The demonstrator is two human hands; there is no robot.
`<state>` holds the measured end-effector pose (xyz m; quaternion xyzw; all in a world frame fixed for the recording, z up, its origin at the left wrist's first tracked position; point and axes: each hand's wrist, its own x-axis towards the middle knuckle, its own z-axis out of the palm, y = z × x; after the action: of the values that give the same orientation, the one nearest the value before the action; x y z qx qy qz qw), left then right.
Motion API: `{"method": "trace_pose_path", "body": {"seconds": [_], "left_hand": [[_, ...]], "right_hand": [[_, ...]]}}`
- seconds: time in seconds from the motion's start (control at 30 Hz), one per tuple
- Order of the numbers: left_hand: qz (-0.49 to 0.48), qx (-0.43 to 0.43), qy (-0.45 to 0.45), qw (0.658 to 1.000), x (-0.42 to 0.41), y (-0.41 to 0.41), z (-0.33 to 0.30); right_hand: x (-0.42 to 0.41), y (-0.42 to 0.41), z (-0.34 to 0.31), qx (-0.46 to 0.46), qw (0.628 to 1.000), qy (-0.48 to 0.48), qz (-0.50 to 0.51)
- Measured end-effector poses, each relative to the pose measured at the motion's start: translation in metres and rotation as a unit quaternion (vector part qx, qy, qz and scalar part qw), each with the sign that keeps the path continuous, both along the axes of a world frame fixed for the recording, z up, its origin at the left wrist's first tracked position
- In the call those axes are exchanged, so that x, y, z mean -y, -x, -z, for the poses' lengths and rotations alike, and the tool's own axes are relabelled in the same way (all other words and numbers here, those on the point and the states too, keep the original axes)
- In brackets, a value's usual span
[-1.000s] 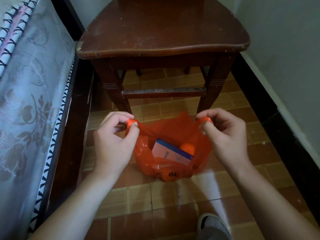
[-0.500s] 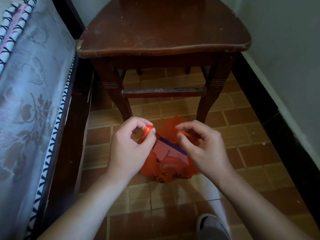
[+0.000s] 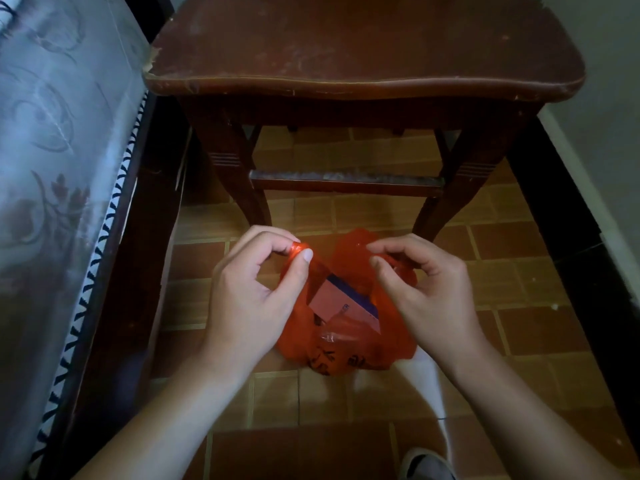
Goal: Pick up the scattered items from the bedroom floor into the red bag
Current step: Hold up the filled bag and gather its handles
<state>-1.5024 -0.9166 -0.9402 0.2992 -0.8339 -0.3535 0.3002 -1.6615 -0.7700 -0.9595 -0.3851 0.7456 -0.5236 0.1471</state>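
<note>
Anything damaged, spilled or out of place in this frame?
Only wear: the wooden chair has a scuffed seat and a chipped front-left corner. The red bag sits on the floor, box inside, both hands pinching its handles. Nothing spilled.

Glossy crinkled plastic red bag (image 3: 346, 355), scuffed varnished wooden chair (image 3: 346, 46).

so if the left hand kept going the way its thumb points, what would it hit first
Most likely the right hand. The left hand, pinching one handle of the thin red plastic bag, points its thumb rightward across the bag's mouth, where the other hand pinches the opposite handle. Depth is uncertain.
</note>
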Motion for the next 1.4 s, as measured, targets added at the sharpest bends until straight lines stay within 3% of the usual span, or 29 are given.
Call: {"method": "trace_pose_path", "body": {"seconds": [0.17, 0.4, 0.57, 0.9, 1.4], "left_hand": [[-0.016, 0.033, -0.007, 0.999, 0.011, -0.003, 0.013], [-0.078, 0.051, -0.073, 0.993, -0.021, -0.031, 0.007], [-0.12, 0.088, -0.08, 0.986, -0.058, -0.074, -0.019], [-0.111, 0.161, -0.07, 0.978, -0.106, -0.113, -0.113], [-0.15, 0.151, -0.115, 0.97, -0.172, -0.131, -0.29]], "right_hand": [[0.019, 0.016, 0.015, -0.054, 0.997, -0.059, 0.008], [0.013, -0.018, 0.017, 0.06, 0.993, -0.089, 0.04], [-0.021, -0.047, -0.007, -0.025, 0.992, -0.12, -0.014], [-0.078, -0.084, -0.114, 0.022, 0.993, -0.1, 0.057], [-0.108, -0.122, -0.32, 0.096, 0.985, -0.144, 0.022]]}}
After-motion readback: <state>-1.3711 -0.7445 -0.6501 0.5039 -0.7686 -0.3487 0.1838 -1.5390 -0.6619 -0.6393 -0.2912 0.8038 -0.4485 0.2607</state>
